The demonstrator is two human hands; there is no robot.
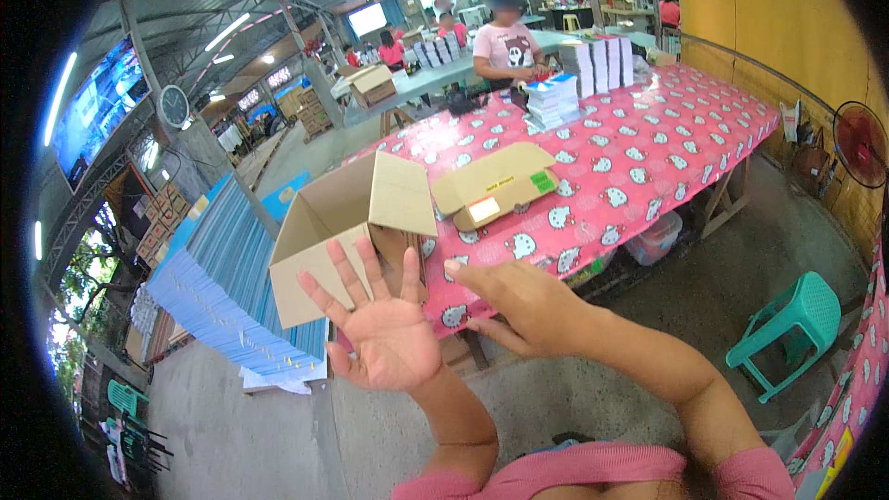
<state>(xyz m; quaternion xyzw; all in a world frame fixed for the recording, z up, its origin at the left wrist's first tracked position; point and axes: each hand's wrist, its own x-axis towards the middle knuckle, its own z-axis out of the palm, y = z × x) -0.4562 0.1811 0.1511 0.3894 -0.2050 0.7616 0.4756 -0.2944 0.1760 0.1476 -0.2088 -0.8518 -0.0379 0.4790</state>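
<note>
My left hand (387, 338) is raised with its palm toward me and its fingers spread, holding nothing. Behind it, at the near left corner of the table, stands a brown cardboard box (304, 282) with its top flaps open. My right hand (528, 307) is held to the right of the left one, its fingers stretched leftward and the thumb apart below; nothing shows in it. Past the hands, a folded piece of brown cardboard (491, 183) with a green label lies on the pink patterned tablecloth (639, 162).
A tall stack of blue-edged sheets (236, 282) stands left of the table. Farther back are stacks of booklets (597, 67) and a person in a pink shirt (507, 51). A green plastic stool (792, 333) is at right, below a red fan (859, 143).
</note>
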